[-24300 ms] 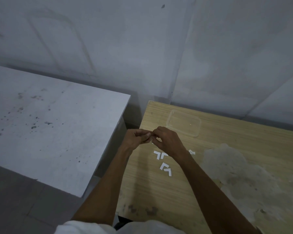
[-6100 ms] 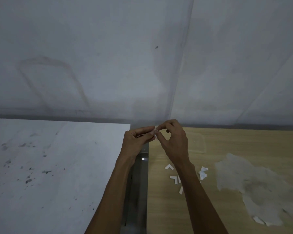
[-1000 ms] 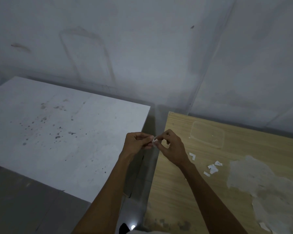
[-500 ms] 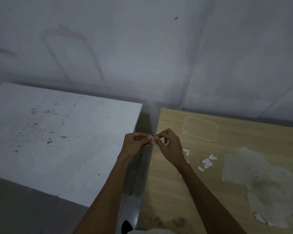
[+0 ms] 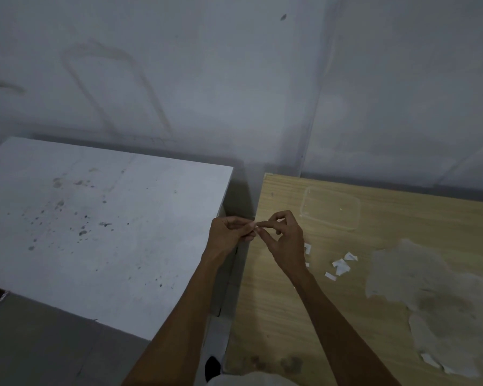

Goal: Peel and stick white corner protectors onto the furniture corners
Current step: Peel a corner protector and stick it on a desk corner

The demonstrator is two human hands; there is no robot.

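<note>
Head view, looking down at two benches that stand side by side against a grey wall [image 5: 234,79]. Both forearms reach forward from the lower edge and converge over the narrow gap between the white bench [image 5: 95,232], its top flecked with dark specks, and the wooden bench [image 5: 276,316].

The left hand [image 5: 229,232] is turned palm inward with its fingers curled; its thumb and forefinger form a closed grip at the fingertips. The right hand [image 5: 286,238] faces it, forefinger extended toward the left hand and thumb beneath it, the remaining fingers arched up and back. The two grips meet tip to tip on a small white piece [image 5: 255,225], pinched from both sides; it is too small to make out its shape or whether its backing is on.

On the wooden bench, just right of the right wrist, lies an L-shaped white corner protector [image 5: 307,248]. Farther right is a loose cluster of white paper scraps [image 5: 340,266]. A clear plastic lid [image 5: 329,207] lies flat beyond the right hand, near the back edge. A large pale worn patch [image 5: 430,288] covers the bench surface at right.
</note>
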